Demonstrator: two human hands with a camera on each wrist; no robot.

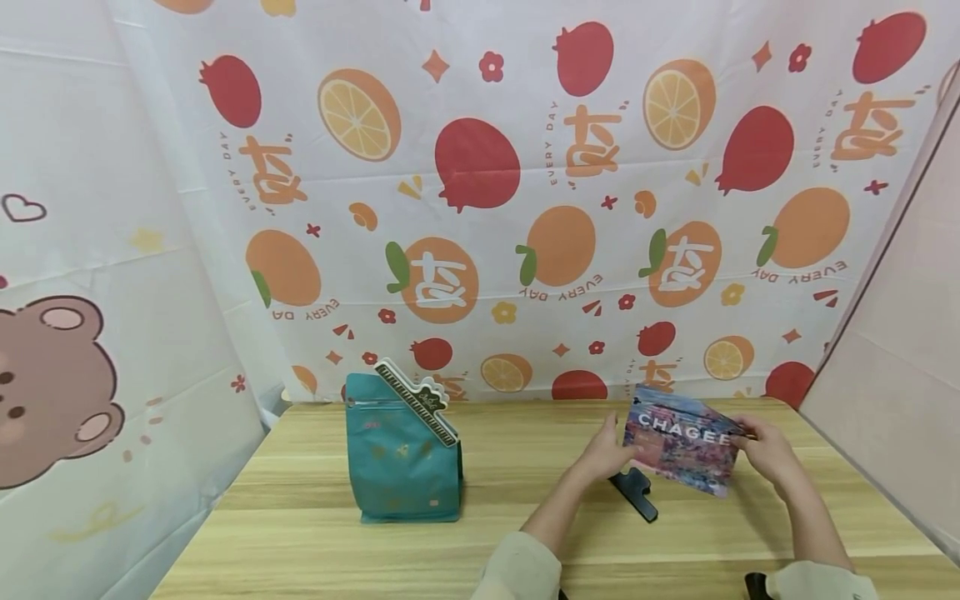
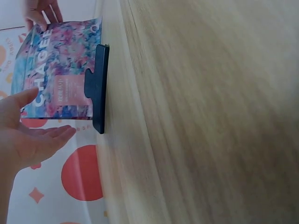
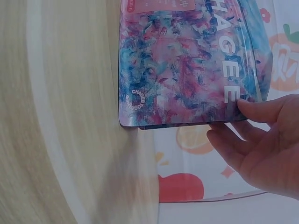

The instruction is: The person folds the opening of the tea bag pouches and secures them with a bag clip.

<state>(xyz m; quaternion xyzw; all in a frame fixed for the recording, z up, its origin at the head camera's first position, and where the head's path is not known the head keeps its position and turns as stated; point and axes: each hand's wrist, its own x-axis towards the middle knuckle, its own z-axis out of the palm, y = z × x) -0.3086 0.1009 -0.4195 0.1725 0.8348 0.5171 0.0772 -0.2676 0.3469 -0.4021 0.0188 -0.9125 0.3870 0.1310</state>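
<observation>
Pouch [image 1: 678, 443], edge in right grip [image 1: 767, 452]

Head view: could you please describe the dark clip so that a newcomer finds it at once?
On the wooden table, find the colourful CHAGEE pouch on the right. By its lower left corner, near the left hand, lies the dark clip. It is plain, unlike the ornate clip on the teal bag.

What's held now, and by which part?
The right hand pinches the CHAGEE pouch by its right edge, near the top; the left hand is open.
</observation>
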